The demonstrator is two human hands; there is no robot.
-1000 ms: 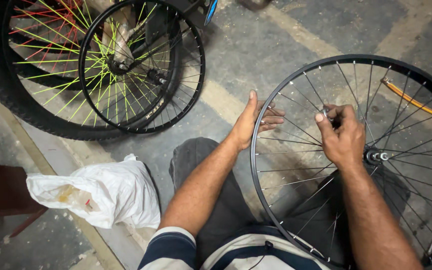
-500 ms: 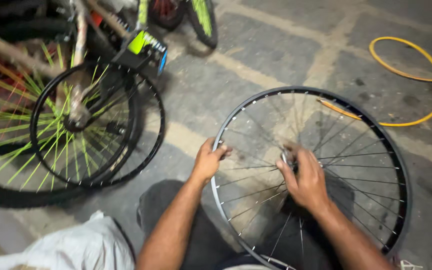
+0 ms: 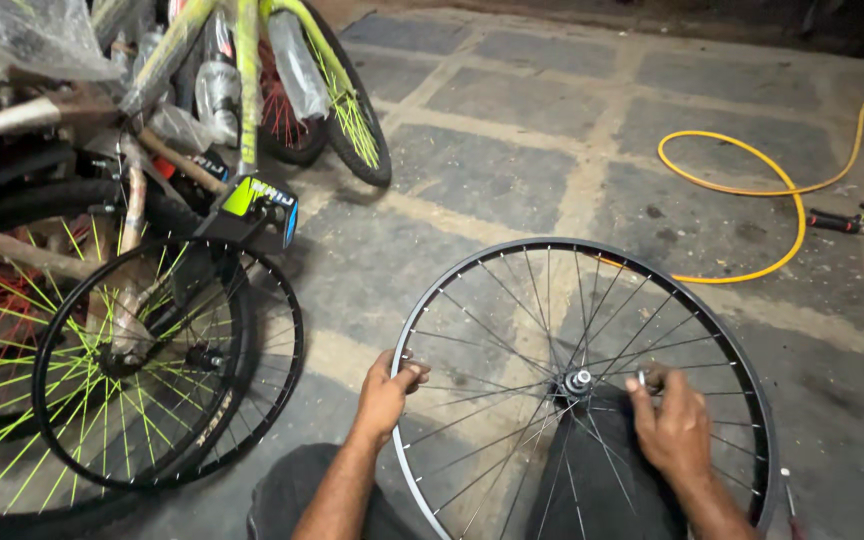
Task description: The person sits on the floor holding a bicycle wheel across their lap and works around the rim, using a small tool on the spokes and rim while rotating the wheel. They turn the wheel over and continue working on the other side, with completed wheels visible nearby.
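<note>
A bare black bicycle wheel rim (image 3: pixel 472 262) with thin silver spokes and a metal hub (image 3: pixel 578 381) stands on the ground across my lap. My left hand (image 3: pixel 384 392) grips the rim at its left side, fingers wrapped round it. My right hand (image 3: pixel 670 424) sits just right of the hub, fingers pinched on a small silver tool or spoke fitting (image 3: pixel 642 378); what it is exactly I cannot tell. My dark trouser legs show under the spokes.
To the left lean more wheels with neon yellow-green spokes (image 3: pixel 132 370) and a plastic-wrapped yellow-green bicycle frame (image 3: pixel 247 90). A yellow hose (image 3: pixel 752 170) loops on the paved floor at the right. Small parts lie at the far right.
The view has tilted up and away, showing more floor and bicycles. My left hand slid down the rim. My right hand moved from the spokes to beside the hub.
</note>
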